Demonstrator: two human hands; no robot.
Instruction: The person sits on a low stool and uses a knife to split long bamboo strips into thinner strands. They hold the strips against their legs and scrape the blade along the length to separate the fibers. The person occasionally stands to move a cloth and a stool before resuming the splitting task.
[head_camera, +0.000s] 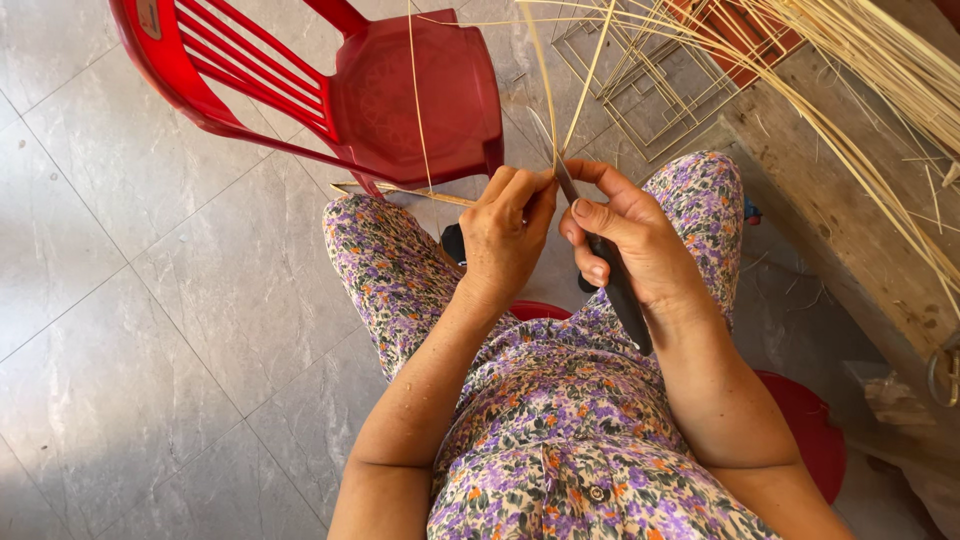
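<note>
Above the lap, left hand (505, 235) pinches a bamboo strip (545, 90); right hand (630, 240) grips a knife (610, 270) closed-fisted, blade against strip.

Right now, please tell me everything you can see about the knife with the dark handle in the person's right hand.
The knife with the dark handle has a long black handle and a narrow grey metal blade. The right hand wraps around the handle, thumb laid along its upper part, and the handle's end sticks out below the wrist. The knife is tilted, with the blade pointing up and away from the body. Its blade meets the thin pale bamboo strips that the left hand pinches beside it, above the knees.
</note>
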